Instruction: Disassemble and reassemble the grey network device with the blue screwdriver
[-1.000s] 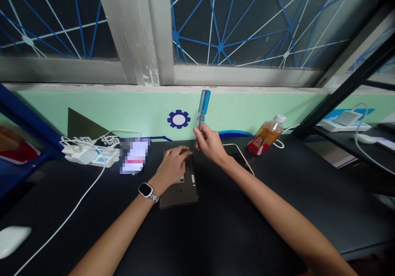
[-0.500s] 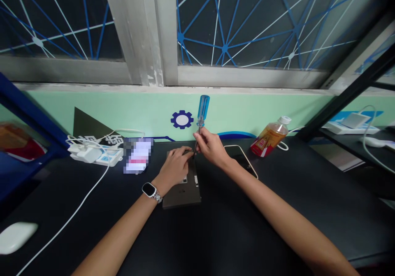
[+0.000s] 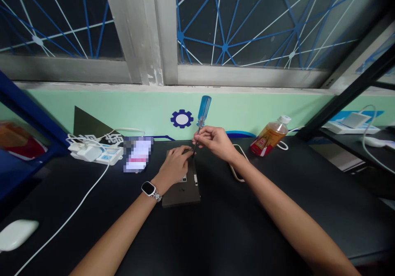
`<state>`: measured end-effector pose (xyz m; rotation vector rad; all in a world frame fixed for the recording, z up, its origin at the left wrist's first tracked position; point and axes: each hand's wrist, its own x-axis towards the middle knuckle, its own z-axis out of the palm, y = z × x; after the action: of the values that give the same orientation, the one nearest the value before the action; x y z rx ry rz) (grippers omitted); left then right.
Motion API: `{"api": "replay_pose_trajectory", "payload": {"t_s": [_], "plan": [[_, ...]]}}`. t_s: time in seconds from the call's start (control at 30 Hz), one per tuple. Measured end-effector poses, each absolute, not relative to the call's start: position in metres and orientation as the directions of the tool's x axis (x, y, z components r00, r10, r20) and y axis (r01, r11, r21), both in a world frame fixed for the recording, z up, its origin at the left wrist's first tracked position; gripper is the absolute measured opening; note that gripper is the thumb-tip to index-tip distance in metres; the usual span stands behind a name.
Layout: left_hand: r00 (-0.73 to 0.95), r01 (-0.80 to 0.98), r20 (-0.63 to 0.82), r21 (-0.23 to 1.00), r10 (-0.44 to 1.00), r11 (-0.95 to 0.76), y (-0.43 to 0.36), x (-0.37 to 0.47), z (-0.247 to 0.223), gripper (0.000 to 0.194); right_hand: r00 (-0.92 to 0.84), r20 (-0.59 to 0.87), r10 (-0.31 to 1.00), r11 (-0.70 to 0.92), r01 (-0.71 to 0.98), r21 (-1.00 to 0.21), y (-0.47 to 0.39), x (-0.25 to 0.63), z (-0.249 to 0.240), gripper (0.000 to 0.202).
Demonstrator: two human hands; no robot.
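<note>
My right hand (image 3: 212, 139) pinches the dark shaft of a screwdriver (image 3: 203, 110) with a clear blue handle. The screwdriver is tilted, handle up and leaning slightly right, its lower end at the right edge of a flat, dark grey rectangular device (image 3: 180, 195). Across the device's upper part lies my left hand (image 3: 176, 163), fingers stretched forward and pressed on it, fingertips close to the screwdriver's lower end. That hand partly covers a white label, and the exact contact at the tip is too small to make out. A smartwatch (image 3: 149, 189) is on my left wrist.
A lit phone (image 3: 138, 154) and a white power strip (image 3: 94, 152) with cables are at the left. Behind my right forearm lies a light-rimmed phone (image 3: 237, 176), partly hidden. A drink bottle (image 3: 269, 136) leans farther right. A white mouse-shaped object (image 3: 17, 235) sits near left.
The screwdriver handle has tipped slightly right, and my right hand has shifted a little right with its fingers reset on the shaft. My left hand and the device stay nearly still.
</note>
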<state>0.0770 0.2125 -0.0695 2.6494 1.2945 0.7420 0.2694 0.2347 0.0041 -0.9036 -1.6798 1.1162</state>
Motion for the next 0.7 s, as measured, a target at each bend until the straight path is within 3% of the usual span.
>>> {"api": "replay_pose_trajectory", "payload": {"t_s": [0.13,0.27,0.4,0.6,0.7], "plan": [[0.492,0.679,0.402,0.378,0.772,-0.630,0.215,0.076,-0.068,0.037,-0.395,0.276,0.876,0.354,0.138,-0.925,0.233,0.273,0.006,0.021],[0.456,0.492,0.456,0.586,0.764,-0.644,0.220,0.080,-0.062,0.038,-0.442,0.288,0.849,0.398,0.176,-0.901,0.231,0.273,0.008,0.022],[0.414,0.317,0.389,0.786,0.823,-0.530,0.222,0.087,-0.054,0.031,-0.493,0.270,0.827,0.389,0.156,-0.908,0.228,0.270,0.010,0.025],[0.297,0.244,0.358,0.868,0.885,-0.433,0.223,0.090,-0.059,0.017,-0.374,0.394,0.840,0.514,0.311,-0.800,0.229,0.267,0.005,0.021],[0.218,0.215,0.350,0.894,0.911,-0.394,0.224,0.091,-0.061,0.016,-0.347,0.386,0.855,0.496,0.330,-0.803,0.229,0.266,0.003,0.019]]}}
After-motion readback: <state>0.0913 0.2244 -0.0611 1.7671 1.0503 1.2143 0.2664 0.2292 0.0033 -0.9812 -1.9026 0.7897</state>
